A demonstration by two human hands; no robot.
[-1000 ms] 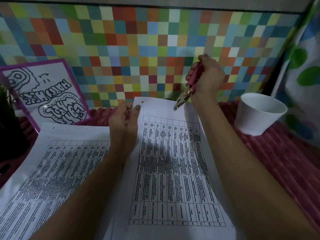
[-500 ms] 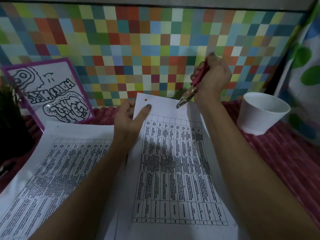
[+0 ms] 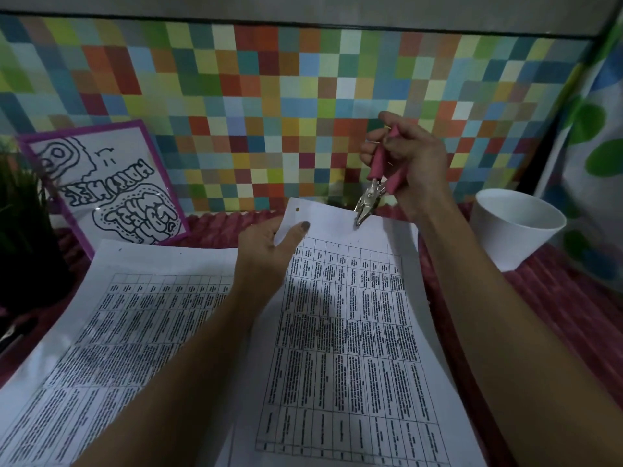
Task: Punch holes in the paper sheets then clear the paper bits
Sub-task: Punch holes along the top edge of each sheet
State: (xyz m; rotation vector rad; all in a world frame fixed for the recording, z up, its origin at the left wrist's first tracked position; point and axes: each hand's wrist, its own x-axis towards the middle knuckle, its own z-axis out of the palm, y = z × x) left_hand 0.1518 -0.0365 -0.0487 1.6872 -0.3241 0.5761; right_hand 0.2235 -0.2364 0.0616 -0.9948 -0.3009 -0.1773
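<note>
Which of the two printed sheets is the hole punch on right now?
The right-hand sheet: the tip of the pink-handled punch meets its top edge, and the left hand pinches its corner. The other sheet lies to the left.

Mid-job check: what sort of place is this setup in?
Probably a home desk or craft corner, not an office: a multicoloured checkered wall, a pink ribbed fabric cover on the surface, and a purple-framed doodle sign leaning against the wall.
</note>
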